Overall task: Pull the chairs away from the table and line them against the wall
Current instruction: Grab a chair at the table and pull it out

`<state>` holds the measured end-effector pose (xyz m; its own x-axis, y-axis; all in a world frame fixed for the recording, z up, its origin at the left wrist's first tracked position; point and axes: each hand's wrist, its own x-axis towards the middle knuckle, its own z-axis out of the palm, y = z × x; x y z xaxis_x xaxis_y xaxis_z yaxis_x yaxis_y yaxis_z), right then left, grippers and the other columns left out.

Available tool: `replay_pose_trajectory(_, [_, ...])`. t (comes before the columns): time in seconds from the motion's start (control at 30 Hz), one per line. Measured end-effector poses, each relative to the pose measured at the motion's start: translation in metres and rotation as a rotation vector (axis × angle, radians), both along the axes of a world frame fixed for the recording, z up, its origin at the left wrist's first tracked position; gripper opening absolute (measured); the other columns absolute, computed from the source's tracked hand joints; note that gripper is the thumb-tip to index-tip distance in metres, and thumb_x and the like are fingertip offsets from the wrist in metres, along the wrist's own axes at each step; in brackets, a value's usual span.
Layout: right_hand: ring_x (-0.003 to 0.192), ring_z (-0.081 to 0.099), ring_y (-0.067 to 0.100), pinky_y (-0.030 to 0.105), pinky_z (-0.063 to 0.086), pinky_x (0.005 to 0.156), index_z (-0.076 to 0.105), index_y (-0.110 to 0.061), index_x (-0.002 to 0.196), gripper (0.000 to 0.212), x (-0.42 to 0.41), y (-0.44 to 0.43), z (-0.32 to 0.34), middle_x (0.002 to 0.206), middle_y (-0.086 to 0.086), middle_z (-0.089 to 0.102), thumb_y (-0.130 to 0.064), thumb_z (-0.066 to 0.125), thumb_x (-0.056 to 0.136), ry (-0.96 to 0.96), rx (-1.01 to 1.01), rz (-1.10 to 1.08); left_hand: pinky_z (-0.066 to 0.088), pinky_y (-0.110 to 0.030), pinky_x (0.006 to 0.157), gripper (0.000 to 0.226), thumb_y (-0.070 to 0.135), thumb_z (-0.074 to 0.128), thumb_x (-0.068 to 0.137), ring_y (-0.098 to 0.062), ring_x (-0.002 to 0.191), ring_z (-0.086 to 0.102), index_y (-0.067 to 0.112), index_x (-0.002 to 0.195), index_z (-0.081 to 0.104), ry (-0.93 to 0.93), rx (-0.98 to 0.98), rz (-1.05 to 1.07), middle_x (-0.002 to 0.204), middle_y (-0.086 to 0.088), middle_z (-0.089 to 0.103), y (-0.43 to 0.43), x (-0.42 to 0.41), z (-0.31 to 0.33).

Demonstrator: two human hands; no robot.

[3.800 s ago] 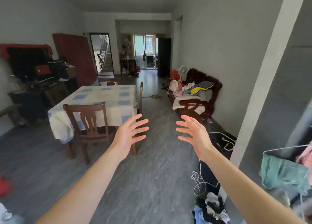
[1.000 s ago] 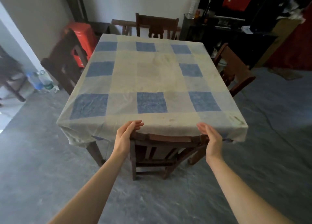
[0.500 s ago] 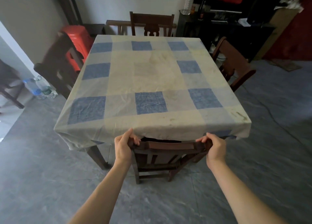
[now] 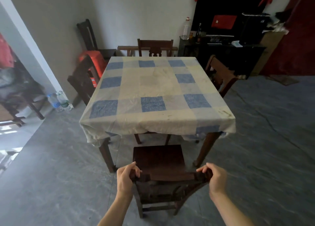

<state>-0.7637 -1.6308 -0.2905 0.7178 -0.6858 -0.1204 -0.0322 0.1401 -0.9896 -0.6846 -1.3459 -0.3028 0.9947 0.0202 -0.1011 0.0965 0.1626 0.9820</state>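
Note:
A dark wooden chair [image 4: 159, 159] stands in front of me, its seat clear of the table edge. My left hand [image 4: 126, 178] grips the left end of its top rail and my right hand [image 4: 215, 179] grips the right end. The square table [image 4: 153, 92] wears a blue and cream checked cloth. Three more wooden chairs remain at it: one at the far side [image 4: 155, 47], one on the left [image 4: 81, 82], one on the right [image 4: 219, 74]. The grey wall [image 4: 127, 12] runs behind the table.
A red plastic stool [image 4: 92, 58] and a tall dark chair [image 4: 87, 34] stand by the wall at the left. Water bottles [image 4: 58, 100] sit on the floor by a white pillar. A dark cabinet [image 4: 221, 53] stands at the back right. Grey floor spreads on both sides.
Both hands closed on the near chair's top rail and drew it back toward me; its seat has come out from under the tablecloth.

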Motion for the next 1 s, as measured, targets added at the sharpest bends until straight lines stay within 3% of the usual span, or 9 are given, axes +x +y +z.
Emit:
replay_pose_trajectory(0.47, [0.059,0.070,0.026,0.036,0.049,0.068,0.060,-0.009,0.045,0.047,-0.102,0.036,-0.009,0.062,0.023,0.071,-0.010,0.052,0.091,0.042,-0.003,0.007,0.052,-0.021,0.062,0.055,0.009,0.053,0.098,-0.018,0.049,0.050,0.006,0.044,0.051,0.049,-0.016,0.003,0.048,-0.009,0.049,0.035,-0.097,0.010])
replay_pose_trajectory(0.57, [0.062,0.070,0.026,0.036,0.049,0.071,0.060,-0.010,0.046,0.045,-0.110,0.037,-0.009,0.064,0.021,0.072,-0.013,0.053,0.090,0.049,-0.017,0.022,0.052,-0.022,0.067,0.054,0.014,0.054,0.098,-0.018,0.053,0.053,0.009,0.044,0.052,0.053,-0.009,-0.023,0.050,-0.008,0.051,0.039,-0.105,0.009])
replay_pose_trajectory(0.7, [0.068,0.071,0.027,0.041,0.049,0.080,0.062,-0.012,0.048,0.047,-0.111,0.031,-0.006,0.070,0.021,0.074,-0.011,0.053,0.094,0.095,-0.028,0.102,0.052,-0.037,0.085,0.047,0.022,0.058,0.094,-0.024,0.063,0.059,0.008,0.049,0.058,0.098,0.006,-0.130,0.055,-0.010,0.056,0.046,-0.100,0.008])
replay_pose_trajectory(0.87, [0.090,0.071,0.032,0.041,0.047,0.087,0.077,-0.004,0.082,0.034,-0.107,0.024,0.029,0.093,0.018,0.080,-0.010,0.047,0.099,0.068,-0.014,0.247,0.048,-0.045,0.090,0.026,0.032,0.059,0.081,-0.027,0.087,0.070,0.017,0.072,0.078,0.104,-0.023,-0.228,0.090,-0.012,0.078,0.055,-0.087,0.041])
replay_pose_trajectory(1.0, [0.103,0.072,0.026,0.043,0.047,0.093,0.075,-0.012,0.104,0.032,-0.093,0.017,0.066,0.108,0.011,0.079,-0.023,0.045,0.104,0.022,0.062,0.275,0.047,-0.042,0.098,0.036,0.032,0.054,0.090,-0.030,0.106,0.069,0.006,0.108,0.071,0.065,-0.130,-0.213,0.120,-0.019,0.073,0.044,-0.068,0.081])
